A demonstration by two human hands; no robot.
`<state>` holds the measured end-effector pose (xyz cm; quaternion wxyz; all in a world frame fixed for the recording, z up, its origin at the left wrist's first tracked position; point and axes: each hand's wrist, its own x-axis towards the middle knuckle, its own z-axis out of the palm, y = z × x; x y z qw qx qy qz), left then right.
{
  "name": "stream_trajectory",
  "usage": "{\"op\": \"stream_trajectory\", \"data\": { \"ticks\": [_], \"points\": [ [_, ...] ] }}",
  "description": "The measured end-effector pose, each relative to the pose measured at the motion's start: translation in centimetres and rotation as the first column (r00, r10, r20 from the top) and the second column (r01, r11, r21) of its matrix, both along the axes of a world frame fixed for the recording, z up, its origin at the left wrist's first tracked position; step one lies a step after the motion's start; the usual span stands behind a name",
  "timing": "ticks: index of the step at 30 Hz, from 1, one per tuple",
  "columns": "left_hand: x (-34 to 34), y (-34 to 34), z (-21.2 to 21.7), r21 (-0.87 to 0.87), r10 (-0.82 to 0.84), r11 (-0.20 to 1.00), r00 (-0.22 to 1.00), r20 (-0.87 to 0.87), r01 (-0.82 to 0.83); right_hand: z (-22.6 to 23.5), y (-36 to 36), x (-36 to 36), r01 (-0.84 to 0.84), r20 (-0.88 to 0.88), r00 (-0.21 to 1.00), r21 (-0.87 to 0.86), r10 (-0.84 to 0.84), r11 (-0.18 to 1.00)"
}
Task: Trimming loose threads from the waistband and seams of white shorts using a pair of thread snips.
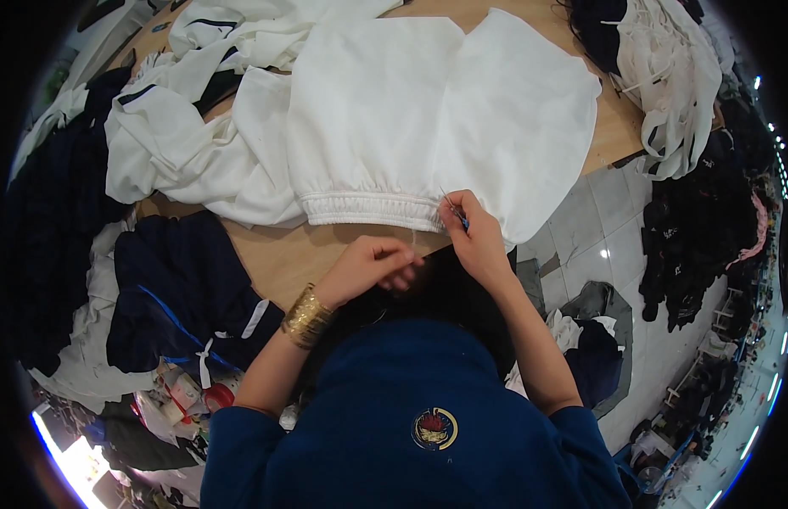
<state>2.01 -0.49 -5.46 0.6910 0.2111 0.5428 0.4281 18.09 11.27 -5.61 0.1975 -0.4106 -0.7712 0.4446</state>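
A white garment [377, 110] with a gathered elastic waistband [368, 209] lies spread on the table, its waistband toward me. At the right end of that band, my right hand [474, 233] is closed around small thread snips [459, 215] with a bit of blue on them; their thin tip points up over the cloth. Just below the waistband, my left hand [372, 267] has its thumb and forefinger pinched together, the other fingers curled and slightly blurred. A fine pale thread [414, 236] runs from the band down to those fingertips.
More white garments [207, 153] with dark trim are heaped at the left on the wooden table [279, 263]. Dark navy cloth [177, 288] hangs at the near left. White pieces with straps [670, 85] drape over the far right corner. Dark clothes [695, 229] lie beyond the tiled floor.
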Motion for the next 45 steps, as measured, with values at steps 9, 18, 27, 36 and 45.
{"op": "stream_trajectory", "data": {
  "ticks": [9, 18, 27, 36, 45],
  "points": [
    [0.9, 3.4, 2.0, 0.586, 0.502, 0.766, 0.324, -0.802, 0.266, 2.1, -0.5, 0.0, -0.084, -0.102, 0.993, -0.192, 0.065, 0.978],
    [1.5, 3.5, 0.2, 0.615, 0.538, 0.759, 0.325, -0.778, 0.215, 3.8, -0.7, 1.1, -0.096, 0.075, 0.992, -0.027, 0.098, 0.995],
    [1.8, 1.6, -0.9, 0.49, 0.474, 0.845, 0.725, -0.499, -0.215, 1.8, -0.3, 1.9, -0.204, 0.329, 0.944, 0.553, 0.014, 0.808],
    [2.0, 1.3, -1.2, 0.433, 0.464, 0.861, 0.763, -0.45, -0.268, 1.3, -0.6, 1.7, -0.109, 0.183, 0.982, 0.312, 0.053, 0.944],
    [2.1, 1.5, -0.9, 0.426, 0.454, 0.868, 0.756, -0.471, -0.255, 1.6, -0.6, 0.8, -0.227, 0.313, 0.948, 0.519, 0.064, 0.824]
  ]
}}
